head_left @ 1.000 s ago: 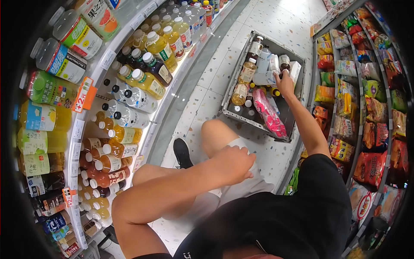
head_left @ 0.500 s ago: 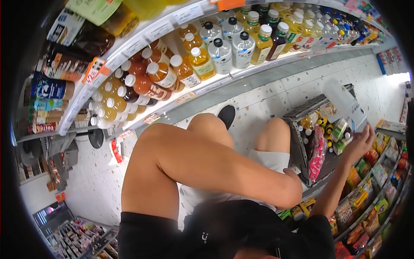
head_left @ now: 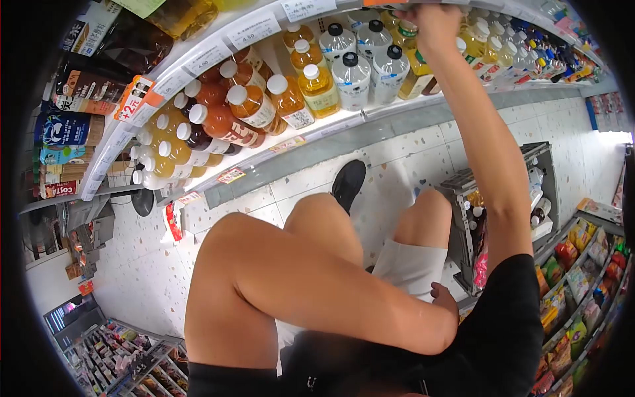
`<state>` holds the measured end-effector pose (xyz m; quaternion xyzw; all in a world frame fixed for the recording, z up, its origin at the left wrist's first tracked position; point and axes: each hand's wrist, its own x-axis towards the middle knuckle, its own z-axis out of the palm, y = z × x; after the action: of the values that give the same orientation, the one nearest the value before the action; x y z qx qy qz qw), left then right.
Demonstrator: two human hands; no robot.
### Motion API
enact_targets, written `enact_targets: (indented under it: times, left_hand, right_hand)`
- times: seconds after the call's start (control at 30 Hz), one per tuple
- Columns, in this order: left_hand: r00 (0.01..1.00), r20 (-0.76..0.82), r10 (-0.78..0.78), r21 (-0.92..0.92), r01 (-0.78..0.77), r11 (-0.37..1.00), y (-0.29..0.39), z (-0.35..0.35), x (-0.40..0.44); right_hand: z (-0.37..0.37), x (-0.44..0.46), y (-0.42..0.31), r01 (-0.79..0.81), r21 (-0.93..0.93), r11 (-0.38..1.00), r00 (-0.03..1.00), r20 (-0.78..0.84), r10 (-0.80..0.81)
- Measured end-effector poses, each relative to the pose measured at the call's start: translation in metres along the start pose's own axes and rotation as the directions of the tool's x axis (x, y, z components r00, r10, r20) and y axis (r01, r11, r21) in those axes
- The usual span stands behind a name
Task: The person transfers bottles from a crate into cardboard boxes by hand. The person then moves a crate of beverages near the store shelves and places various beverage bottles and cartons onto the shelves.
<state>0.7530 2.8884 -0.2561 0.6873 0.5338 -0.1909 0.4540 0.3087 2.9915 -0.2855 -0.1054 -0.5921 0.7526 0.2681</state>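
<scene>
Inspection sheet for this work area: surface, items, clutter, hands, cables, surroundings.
Surface: speckled floor; lit drinks shelf.
Items: capped shelf bottles in rows; grey crate on the floor with a pink package inside, partly hidden by the right arm.
Clutter: red-and-white slip near the shelf.
Right hand: among shelf bottles; grip unclear.
Left hand: near the lap; grip hidden.
Cables: nothing seen.
Surroundings: snack rack beside the crate.
</scene>
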Motion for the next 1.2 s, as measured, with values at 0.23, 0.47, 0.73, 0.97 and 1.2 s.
enact_targets:
  times: [0.23,0.47,0.73,0.97,1.2]
  left_hand:
    - [0.964,-0.251,0.088,0.076,-0.071,0.995,0.002,0.009,0.000]
    - [0.954,-0.294,0.064,0.135,-0.025,0.991,-0.016,0.004,-0.022]
    - [0.920,-0.368,0.135,-0.027,-0.156,0.987,-0.053,-0.012,-0.077]
    - [0.947,-0.241,0.212,0.088,-0.196,0.977,-0.054,-0.009,-0.077]
    - [0.901,-0.429,0.073,0.013,-0.075,0.997,-0.060,0.006,-0.099]
  right_hand:
    - [0.040,0.015,0.018,0.154,-0.132,0.979,0.968,0.219,-0.123]
    - [0.048,0.012,0.039,0.294,-0.243,0.924,0.899,0.399,-0.181]
    - [0.028,0.031,0.015,0.499,-0.333,0.800,0.791,0.551,-0.264]
    - [-0.027,0.035,-0.021,0.648,-0.434,0.626,0.707,0.648,-0.283]
    - [-0.217,-0.032,-0.048,0.393,-0.617,0.682,0.918,0.304,-0.255]
